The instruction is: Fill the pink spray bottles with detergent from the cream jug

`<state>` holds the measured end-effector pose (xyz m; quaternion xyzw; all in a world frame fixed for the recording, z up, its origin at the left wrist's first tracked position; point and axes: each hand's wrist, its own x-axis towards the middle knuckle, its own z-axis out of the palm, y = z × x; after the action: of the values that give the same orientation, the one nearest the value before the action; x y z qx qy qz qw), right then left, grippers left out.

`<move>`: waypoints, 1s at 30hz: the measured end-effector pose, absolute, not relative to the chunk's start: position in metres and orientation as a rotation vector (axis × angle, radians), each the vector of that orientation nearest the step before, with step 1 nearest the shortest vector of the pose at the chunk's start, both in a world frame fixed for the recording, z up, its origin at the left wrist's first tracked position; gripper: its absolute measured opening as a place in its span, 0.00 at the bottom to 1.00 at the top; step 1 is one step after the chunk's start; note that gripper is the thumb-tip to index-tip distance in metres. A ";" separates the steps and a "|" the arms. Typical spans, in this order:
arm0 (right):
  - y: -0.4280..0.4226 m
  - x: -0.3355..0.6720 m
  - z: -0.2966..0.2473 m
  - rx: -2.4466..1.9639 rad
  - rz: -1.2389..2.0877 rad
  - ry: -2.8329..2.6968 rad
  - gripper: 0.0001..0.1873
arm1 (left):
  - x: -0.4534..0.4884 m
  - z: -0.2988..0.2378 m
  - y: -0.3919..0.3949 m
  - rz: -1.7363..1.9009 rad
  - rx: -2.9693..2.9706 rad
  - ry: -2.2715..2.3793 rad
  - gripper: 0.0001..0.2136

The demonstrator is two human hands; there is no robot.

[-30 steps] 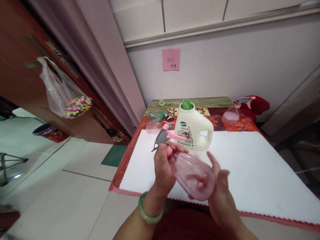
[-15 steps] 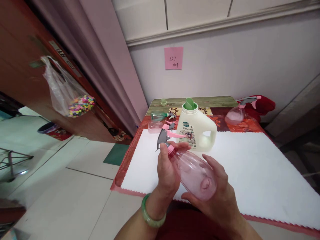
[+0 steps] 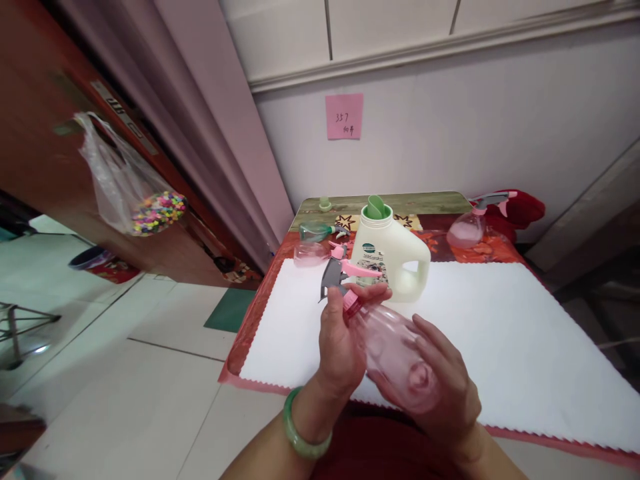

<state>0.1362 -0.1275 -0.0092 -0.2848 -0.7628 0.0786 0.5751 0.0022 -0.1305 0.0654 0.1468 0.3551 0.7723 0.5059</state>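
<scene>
I hold a clear pink spray bottle [image 3: 390,347] tilted over the near edge of the table. My left hand [image 3: 343,340], with a green bangle on its wrist, is closed around the bottle's neck just below the pink and grey trigger head [image 3: 345,275]. My right hand [image 3: 445,387] wraps round the bottle's rounded base from below and the right. Just behind the trigger head stands a cream detergent jug [image 3: 390,257] with a green cap.
A white cloth [image 3: 500,333] covers the table, red patterned cloth showing at its edges. Behind the jug lie a green spray bottle [image 3: 317,231] and a pink one [image 3: 313,253]; another pink sprayer [image 3: 467,230] stands far right. A bag of coloured beads [image 3: 150,210] hangs at left.
My right hand, open beside the bottle a second ago, has closed round its base. The bottle has shifted slightly to the right.
</scene>
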 end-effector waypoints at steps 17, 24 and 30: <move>-0.138 0.125 0.025 -1.002 2.114 -0.864 0.51 | -0.013 0.052 -0.127 1.890 0.611 0.721 0.21; -0.135 0.123 -0.001 -0.990 0.889 -1.689 0.51 | -0.022 0.057 -0.126 1.897 0.567 0.870 0.20; -0.134 0.123 0.021 -0.837 2.081 -1.114 0.40 | -0.026 0.057 -0.127 1.818 0.733 0.784 0.21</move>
<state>0.1230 -0.1338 0.0212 -0.3175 -0.4223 0.7892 0.3130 -0.0262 -0.1270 0.0571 0.3021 0.3232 0.7493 0.4927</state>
